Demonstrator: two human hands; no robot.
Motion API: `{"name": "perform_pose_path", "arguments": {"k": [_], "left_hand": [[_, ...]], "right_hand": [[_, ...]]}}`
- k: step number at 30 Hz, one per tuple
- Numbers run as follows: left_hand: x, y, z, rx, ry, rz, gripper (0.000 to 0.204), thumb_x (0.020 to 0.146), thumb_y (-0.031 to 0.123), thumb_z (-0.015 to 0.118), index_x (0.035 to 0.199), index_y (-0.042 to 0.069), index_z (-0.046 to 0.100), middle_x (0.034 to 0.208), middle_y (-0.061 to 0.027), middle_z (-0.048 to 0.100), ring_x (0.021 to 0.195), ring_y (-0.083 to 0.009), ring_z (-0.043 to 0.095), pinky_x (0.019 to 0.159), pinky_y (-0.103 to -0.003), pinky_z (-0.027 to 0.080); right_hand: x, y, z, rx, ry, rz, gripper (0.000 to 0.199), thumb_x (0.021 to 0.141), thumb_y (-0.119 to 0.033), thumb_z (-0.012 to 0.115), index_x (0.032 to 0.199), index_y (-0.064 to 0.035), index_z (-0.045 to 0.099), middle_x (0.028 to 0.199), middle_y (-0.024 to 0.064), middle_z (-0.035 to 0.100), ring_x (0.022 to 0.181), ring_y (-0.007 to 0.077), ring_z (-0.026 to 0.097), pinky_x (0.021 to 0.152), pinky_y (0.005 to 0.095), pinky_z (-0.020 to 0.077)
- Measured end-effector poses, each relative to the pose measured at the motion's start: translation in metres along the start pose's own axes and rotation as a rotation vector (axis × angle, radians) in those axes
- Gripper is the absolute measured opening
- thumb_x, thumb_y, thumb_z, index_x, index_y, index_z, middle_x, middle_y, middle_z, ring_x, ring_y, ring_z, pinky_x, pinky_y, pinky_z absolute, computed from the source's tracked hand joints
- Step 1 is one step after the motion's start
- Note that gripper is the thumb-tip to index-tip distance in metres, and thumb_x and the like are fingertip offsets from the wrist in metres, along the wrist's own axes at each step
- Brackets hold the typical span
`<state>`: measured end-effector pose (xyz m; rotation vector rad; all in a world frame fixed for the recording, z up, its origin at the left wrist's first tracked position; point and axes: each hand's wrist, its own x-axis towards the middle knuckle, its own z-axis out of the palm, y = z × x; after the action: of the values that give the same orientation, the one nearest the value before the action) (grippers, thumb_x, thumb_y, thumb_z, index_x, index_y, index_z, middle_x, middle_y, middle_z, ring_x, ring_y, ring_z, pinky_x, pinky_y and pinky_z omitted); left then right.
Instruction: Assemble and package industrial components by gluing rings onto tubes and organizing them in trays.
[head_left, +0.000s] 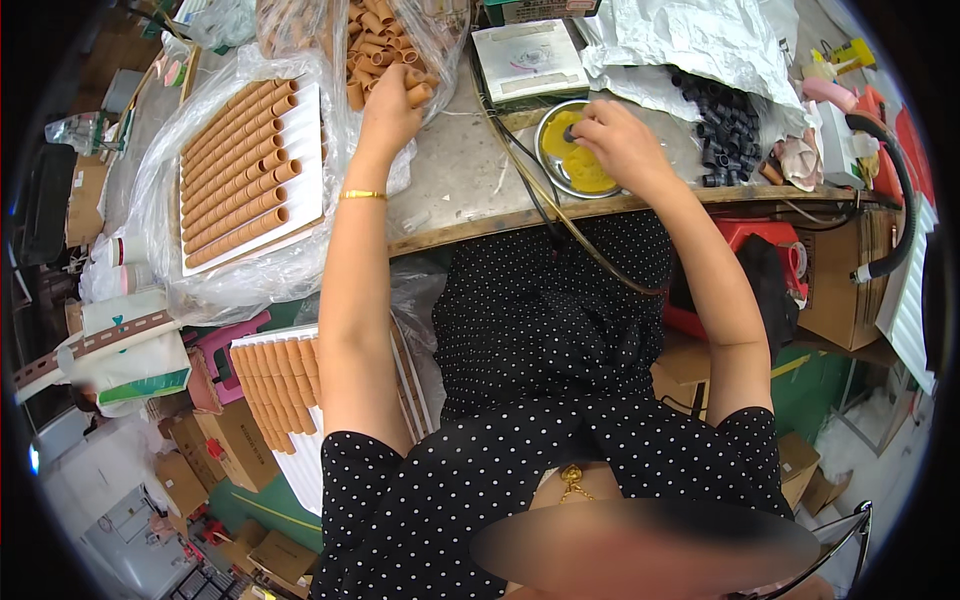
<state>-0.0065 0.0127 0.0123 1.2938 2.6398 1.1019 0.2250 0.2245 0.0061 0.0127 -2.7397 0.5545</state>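
The left hand (pixel 388 105) is reaching into a clear plastic bag (pixel 440 30) of loose tan tubes (pixel 380 45), and its fingers are curling narrowly around one tan tube (pixel 419 94) at the near edge of the heap. The right hand (pixel 622 140) is hovering over a round metal dish (pixel 552 165), fingertips pinched tightly together on a small dark piece (pixel 573 133) just above the yellow paste (pixel 588 172) lying in that dish; what exactly the piece is, I cannot tell. A dark cable (pixel 540 210) is running down the bench just left of the right hand's pinch.

Beyond the right hand, a pile of small black rings (pixel 728 135) is spilling out under crumpled white plastic sheet (pixel 700 40). Between the two hands, farther back, a small flat scale (pixel 530 60) is sitting on the worn grey workbench (pixel 455 175).

Left of the left hand's grip, a white tray (pixel 305 150) is holding neat rows of sorted tubes (pixel 238 165) inside another clear bag. Below the bench edge, near the left elbow, a second tray of tubes (pixel 278 375) is leaning upright.
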Motion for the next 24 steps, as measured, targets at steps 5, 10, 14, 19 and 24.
{"name": "perform_pose_path", "arguments": {"k": [5, 10, 14, 19, 24], "left_hand": [[-0.029, 0.028, 0.006, -0.204, 0.067, -0.166, 0.034, 0.075, 0.005, 0.07, 0.101, 0.005, 0.047, 0.094, -0.0099, 0.061, 0.087, -0.0213, 0.059, 0.078, -0.03, 0.047], [-0.051, 0.051, 0.026, -0.517, -0.031, -0.075, 0.038, 0.074, 0.007, 0.071, 0.102, 0.007, 0.046, 0.093, -0.0095, 0.06, 0.085, -0.02, 0.059, 0.075, -0.031, 0.048], [-0.056, 0.077, 0.03, -0.477, -0.146, -0.06, 0.037, 0.073, 0.004, 0.071, 0.102, 0.006, 0.047, 0.094, -0.0066, 0.058, 0.087, -0.0171, 0.058, 0.078, -0.029, 0.047], [-0.053, 0.082, 0.035, -0.484, -0.203, -0.079, 0.037, 0.073, 0.0, 0.07, 0.102, 0.005, 0.047, 0.095, -0.0039, 0.057, 0.089, -0.0129, 0.056, 0.081, -0.027, 0.047], [-0.049, 0.086, 0.037, -0.518, -0.191, -0.022, 0.038, 0.073, 0.004, 0.071, 0.102, 0.006, 0.047, 0.094, -0.0072, 0.058, 0.087, -0.0183, 0.058, 0.078, -0.03, 0.048]], "right_hand": [[0.006, -0.001, 0.006, -0.137, -0.094, 0.018, 0.01, 0.076, -0.01, 0.056, 0.082, -0.0069, 0.063, 0.083, 0.0065, 0.052, 0.087, 0.0243, 0.054, 0.072, 0.0375, 0.0461], [0.014, -0.005, 0.003, -0.131, -0.14, 0.03, 0.009, 0.077, -0.008, 0.057, 0.083, -0.0055, 0.063, 0.087, 0.0069, 0.053, 0.085, 0.0255, 0.055, 0.072, 0.0363, 0.0457], [0.014, -0.018, -0.012, 0.468, 0.025, 0.192, 0.008, 0.081, -0.008, 0.06, 0.086, -0.002, 0.06, 0.088, 0.0061, 0.055, 0.077, 0.0196, 0.054, 0.069, 0.0292, 0.0435], [0.02, -0.03, -0.026, 0.631, 0.051, 0.204, 0.008, 0.085, -0.007, 0.058, 0.09, -0.0005, 0.058, 0.087, 0.0011, 0.052, 0.076, 0.0088, 0.047, 0.066, 0.0207, 0.0384], [0.024, -0.026, -0.025, 0.491, 0.088, 0.066, 0.009, 0.083, -0.005, 0.06, 0.09, -0.0005, 0.058, 0.088, 0.002, 0.053, 0.076, 0.01, 0.048, 0.065, 0.0229, 0.0401]]}}
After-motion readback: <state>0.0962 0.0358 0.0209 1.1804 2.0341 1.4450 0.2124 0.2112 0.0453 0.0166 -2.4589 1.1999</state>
